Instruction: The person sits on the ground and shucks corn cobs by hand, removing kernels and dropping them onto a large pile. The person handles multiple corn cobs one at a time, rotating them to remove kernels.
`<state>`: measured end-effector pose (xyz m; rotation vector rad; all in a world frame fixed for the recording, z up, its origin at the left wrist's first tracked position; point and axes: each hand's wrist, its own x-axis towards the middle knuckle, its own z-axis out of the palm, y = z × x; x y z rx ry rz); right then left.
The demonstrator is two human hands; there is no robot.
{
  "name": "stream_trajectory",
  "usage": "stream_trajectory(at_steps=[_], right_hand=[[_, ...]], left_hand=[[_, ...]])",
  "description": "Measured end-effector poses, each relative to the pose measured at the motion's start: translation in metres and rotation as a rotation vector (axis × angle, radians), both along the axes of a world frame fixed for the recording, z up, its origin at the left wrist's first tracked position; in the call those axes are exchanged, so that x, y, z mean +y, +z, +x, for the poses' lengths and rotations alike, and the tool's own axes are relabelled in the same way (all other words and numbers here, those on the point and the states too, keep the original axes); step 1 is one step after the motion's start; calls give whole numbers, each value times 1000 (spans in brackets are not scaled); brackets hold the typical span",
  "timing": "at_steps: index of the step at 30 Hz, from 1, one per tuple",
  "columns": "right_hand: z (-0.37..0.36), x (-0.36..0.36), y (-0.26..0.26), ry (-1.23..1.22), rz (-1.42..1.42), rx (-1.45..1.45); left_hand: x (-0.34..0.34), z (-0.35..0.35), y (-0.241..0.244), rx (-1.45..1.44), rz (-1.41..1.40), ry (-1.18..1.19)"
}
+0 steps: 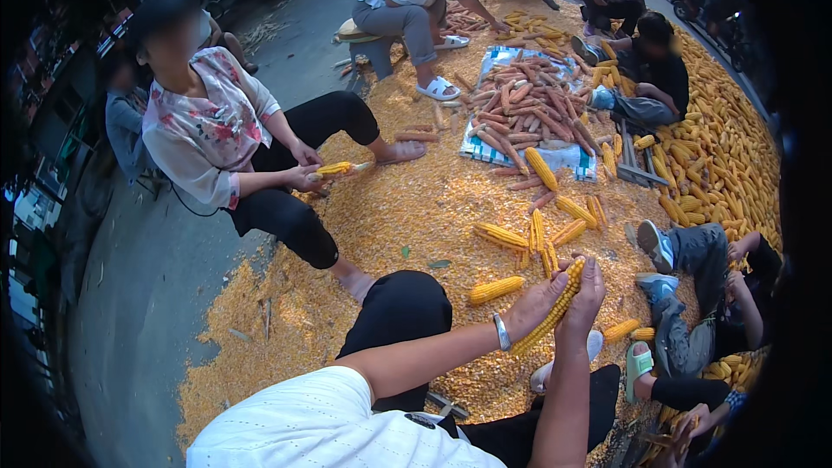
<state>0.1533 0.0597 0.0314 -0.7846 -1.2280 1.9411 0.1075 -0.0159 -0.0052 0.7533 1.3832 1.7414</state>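
A yellow corn cob, thick with kernels, is held at a slant between my two hands over the kernel-covered ground. My left hand, with a silver bracelet at the wrist, grips its left side. On the other side, the fingers and thumb of my right hand close around the upper part. Loose corn kernels spread thickly around my legs. Just beyond my hands lie several partly or fully kernelled cobs, among them one whole yellow cob and another.
A heap of stripped reddish cobs rests on a white-and-blue woven sheet. Unshelled corn is piled along the right. One person in a floral blouse holds a cob at left; other people sit around. Grey pavement borders the kernels.
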Motion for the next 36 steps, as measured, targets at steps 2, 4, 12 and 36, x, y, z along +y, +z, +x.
stream_trajectory(at_steps=[2,4,12,36], right_hand=[[0,5,3,-29,-21,3],[5,12,10,2,-99,35],[5,1,18,-147,0,-11],[46,43,16,-92,-238,174]], left_hand=[[0,4,4,213,-48,73],[-3,8,11,425,-96,148],[-10,27,19,537,-134,238],[4,31,16,269,-44,-95]])
